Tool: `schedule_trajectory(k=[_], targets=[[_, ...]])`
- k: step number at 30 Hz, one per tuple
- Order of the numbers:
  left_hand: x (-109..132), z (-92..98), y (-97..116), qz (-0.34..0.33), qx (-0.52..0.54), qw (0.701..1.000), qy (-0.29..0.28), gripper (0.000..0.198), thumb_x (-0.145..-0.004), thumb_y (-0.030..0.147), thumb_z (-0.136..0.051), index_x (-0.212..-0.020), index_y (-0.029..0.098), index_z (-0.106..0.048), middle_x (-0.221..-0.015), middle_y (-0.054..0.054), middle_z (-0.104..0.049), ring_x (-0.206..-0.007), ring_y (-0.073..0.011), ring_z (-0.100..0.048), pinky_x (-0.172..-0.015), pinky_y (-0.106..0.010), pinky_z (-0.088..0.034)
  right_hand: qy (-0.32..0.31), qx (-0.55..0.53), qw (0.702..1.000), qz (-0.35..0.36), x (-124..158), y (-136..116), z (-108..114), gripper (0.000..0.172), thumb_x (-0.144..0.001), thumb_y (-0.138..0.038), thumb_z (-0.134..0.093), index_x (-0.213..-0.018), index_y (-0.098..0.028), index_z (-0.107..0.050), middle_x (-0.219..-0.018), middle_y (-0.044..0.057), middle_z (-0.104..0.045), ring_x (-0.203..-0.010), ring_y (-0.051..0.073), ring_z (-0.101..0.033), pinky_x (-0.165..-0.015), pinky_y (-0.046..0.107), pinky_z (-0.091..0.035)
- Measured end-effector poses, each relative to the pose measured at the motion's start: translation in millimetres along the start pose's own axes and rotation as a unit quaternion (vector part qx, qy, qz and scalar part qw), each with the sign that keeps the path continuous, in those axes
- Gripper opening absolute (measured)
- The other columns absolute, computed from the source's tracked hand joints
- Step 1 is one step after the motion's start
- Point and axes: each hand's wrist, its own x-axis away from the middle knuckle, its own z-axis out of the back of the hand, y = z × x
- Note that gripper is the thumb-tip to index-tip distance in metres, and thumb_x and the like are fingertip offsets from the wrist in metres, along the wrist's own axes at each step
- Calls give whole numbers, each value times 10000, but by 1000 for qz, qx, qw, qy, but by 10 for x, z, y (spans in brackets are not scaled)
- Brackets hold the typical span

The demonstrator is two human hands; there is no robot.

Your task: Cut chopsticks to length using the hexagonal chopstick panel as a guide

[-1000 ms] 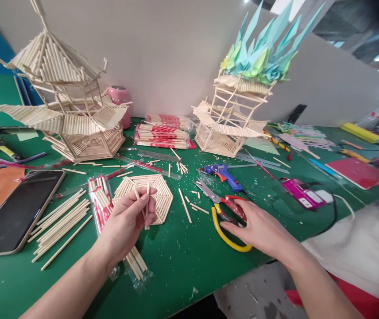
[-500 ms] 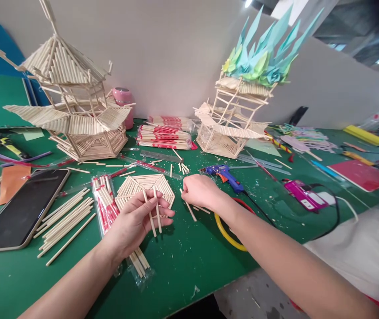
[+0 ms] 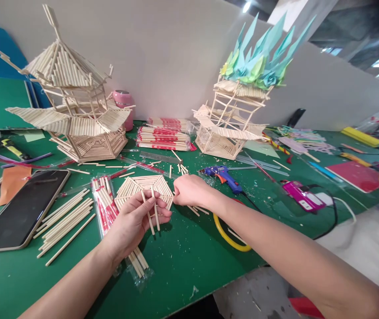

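My left hand [image 3: 131,218] pinches two short wooden sticks [image 3: 156,218] between thumb and fingers, held side by side and slightly apart. Behind it, a hexagonal panel of wooden sticks [image 3: 133,186] lies flat on the green table. My right hand [image 3: 191,190] is closed in a fist at the panel's right edge; whatever its fingers grip is hidden. Small cut stick pieces [image 3: 194,211] lie just below that fist. A blue glue gun [image 3: 221,175] rests to the right of it. An opened bag of sticks [image 3: 105,208] lies partly beneath my left hand and wrist.
A stick pagoda [image 3: 83,126] stands at back left, another stick tower [image 3: 222,137] with paper leaves at back right. Red-wrapped stick bundles [image 3: 163,138] sit between them. Left are a phone [image 3: 20,212] and loose sticks [image 3: 68,221]; right, a yellow ring [image 3: 229,239] and purple power strip [image 3: 300,195].
My right hand has shifted left toward the hexagonal panel, uncovering more of the stick pieces beneath it. My left hand still holds the two sticks, nearly in the same place.
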Motion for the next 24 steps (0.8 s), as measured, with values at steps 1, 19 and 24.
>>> schedule_trajectory(k=[1, 19, 24], targets=[[4, -3, 4, 0, 2, 1000, 2, 80, -779, 188, -610, -825, 159, -551, -729, -16, -657, -672, -160, -666, -668, -303, -539, 23, -28, 999, 4, -7, 42, 44, 124, -501, -122, -595, -428, -183, -515, -474, 35, -568, -517, 207, -569, -496, 298, -390], [3, -40, -4, 16, -4, 999, 33, 134, -749, 239, -651, -748, 158, -545, -681, -16, -664, -683, -190, -687, -661, -297, -538, -40, -518, 850, 89, 203, -89, -68, 130, -706, -232, -643, -733, -163, -536, -643, -31, -538, -573, 90, -500, -535, 224, -401], [8, -71, -36, 35, -21, 998, 44, 136, -753, 254, -647, -754, 150, -559, -687, -17, -664, -662, -173, -683, -660, -287, -538, -46, -526, 845, 84, 207, -65, -165, 169, -701, -258, -682, -759, -155, -561, -664, -20, -558, -601, 97, -515, -552, 227, -418]])
